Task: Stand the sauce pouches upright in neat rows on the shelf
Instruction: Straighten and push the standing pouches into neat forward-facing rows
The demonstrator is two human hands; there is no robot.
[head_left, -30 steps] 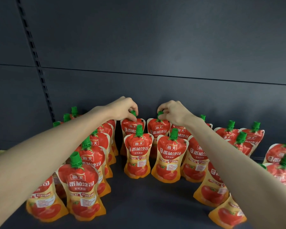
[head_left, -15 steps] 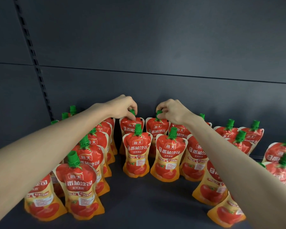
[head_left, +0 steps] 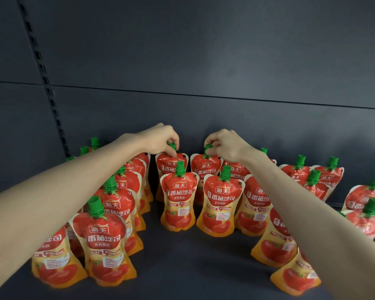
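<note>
Arms outstretched, left hand point(head_left: 160, 140) pinching, right hand point(head_left: 225, 144) pinching

Red-and-orange sauce pouches point(head_left: 178, 204) with green screw caps stand upright on the dark shelf point(head_left: 182, 267) in loose, curving rows. At centre rear, the left back pouch point(head_left: 168, 164) is pinched at its cap by the left hand point(head_left: 160, 140), the right back pouch point(head_left: 206, 167) by the right hand point(head_left: 223, 144).

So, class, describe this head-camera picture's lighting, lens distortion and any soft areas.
Head view: dim, even light on the dark back panel; wide-angle bending bows its seam and tilts the slotted upright; faint sheen on the front pouches; the right-edge pouches look slightly soft.
</note>
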